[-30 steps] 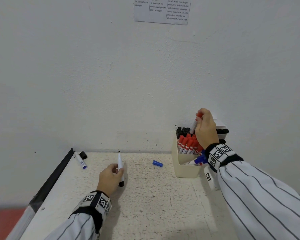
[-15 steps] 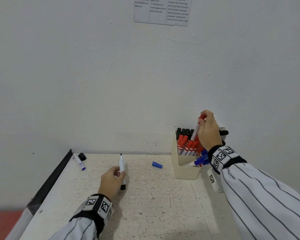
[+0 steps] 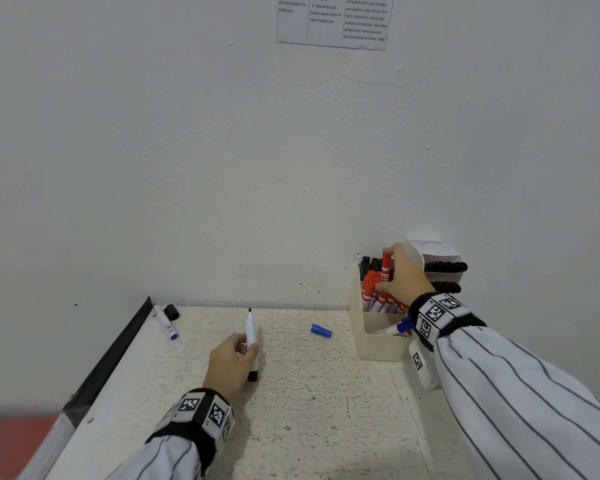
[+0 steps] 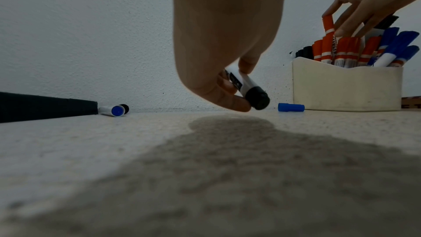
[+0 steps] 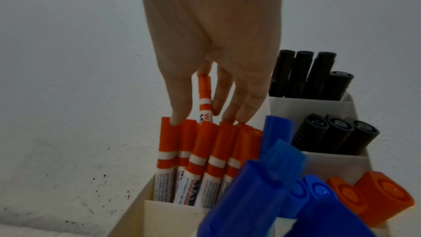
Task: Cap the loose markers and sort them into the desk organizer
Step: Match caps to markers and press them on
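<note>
My left hand (image 3: 238, 349) rests on the desk and grips an uncapped black marker (image 3: 251, 336), tip pointing toward the wall; the left wrist view shows its black rear end (image 4: 256, 97) just above the surface. My right hand (image 3: 400, 271) pinches a capped red marker (image 3: 386, 266) by its cap, standing upright among the red markers in the cream desk organizer (image 3: 378, 344). In the right wrist view the fingers (image 5: 182, 96) touch the neighbouring red caps around that marker (image 5: 205, 96). A loose blue cap (image 3: 321, 330) lies left of the organizer. An uncapped blue marker (image 3: 165, 322) and a black cap (image 3: 171, 311) lie at the far left.
The organizer (image 5: 177, 210) holds red, blue and black markers in separate compartments and stands against the wall at the desk's back right. A black strip (image 3: 118, 351) runs along the desk's left edge. A printed sheet (image 3: 331, 20) hangs on the wall.
My right hand has lowered the red marker from above the organizer down into the red compartment. The left hand and its black marker have barely moved.
</note>
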The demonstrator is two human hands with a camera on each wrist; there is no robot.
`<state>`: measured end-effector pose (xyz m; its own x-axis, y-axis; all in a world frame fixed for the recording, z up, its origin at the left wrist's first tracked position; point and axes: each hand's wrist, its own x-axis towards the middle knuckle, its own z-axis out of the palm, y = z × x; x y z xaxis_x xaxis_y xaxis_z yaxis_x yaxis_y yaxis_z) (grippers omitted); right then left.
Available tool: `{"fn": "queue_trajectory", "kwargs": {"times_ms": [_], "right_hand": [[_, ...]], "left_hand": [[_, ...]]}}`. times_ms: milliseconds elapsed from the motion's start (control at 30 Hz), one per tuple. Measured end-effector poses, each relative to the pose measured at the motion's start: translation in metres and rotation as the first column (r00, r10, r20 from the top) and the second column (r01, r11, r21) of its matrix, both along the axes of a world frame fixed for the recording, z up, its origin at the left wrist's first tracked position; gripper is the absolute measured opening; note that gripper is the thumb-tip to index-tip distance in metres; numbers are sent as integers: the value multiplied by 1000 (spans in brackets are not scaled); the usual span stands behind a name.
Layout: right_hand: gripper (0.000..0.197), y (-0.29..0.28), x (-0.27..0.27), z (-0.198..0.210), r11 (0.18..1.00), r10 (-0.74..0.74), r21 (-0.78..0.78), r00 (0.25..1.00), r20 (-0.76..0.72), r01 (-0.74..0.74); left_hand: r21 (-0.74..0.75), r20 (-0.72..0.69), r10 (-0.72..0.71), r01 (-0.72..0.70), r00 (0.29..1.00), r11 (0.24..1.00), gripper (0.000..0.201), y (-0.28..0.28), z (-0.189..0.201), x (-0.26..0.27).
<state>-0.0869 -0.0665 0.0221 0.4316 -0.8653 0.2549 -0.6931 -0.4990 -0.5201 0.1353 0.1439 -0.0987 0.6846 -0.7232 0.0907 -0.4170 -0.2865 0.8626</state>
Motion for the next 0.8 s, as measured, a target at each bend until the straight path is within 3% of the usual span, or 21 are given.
{"fn": "queue_trajectory", "kwargs": {"times_ms": [100,167,367,500,633,800], "right_hand": [[79,1,0,-5,998,-20,61,992,-122,28],[79,0,0,-10,999,-33,22,988,-152,37],[64,-5,-8,-16,1000,-18,-11,996,-88,17],[36,-5,-7,-9,998,-34,-60,999,-4,34],[32,-11,-2,-4,988,-18,-152,998,67,28],[13,-12,3,2,990,-13,-141,995,97,26]], "left_hand": [[2,4,-3,3,1000,1000,24,0,0,0],[2,-2,1,-1,1000,1000,24,0,0,0],[16,-2,-7,7,1000,1000,26,-1,-1,1],[21,-6,-12,12,1000,1000,25,-1,-1,0],[19,-8,-12,12,1000,1000,25,1,1,0],[25,3,-17,17,1000,1000,25,2,1,-1]]}}
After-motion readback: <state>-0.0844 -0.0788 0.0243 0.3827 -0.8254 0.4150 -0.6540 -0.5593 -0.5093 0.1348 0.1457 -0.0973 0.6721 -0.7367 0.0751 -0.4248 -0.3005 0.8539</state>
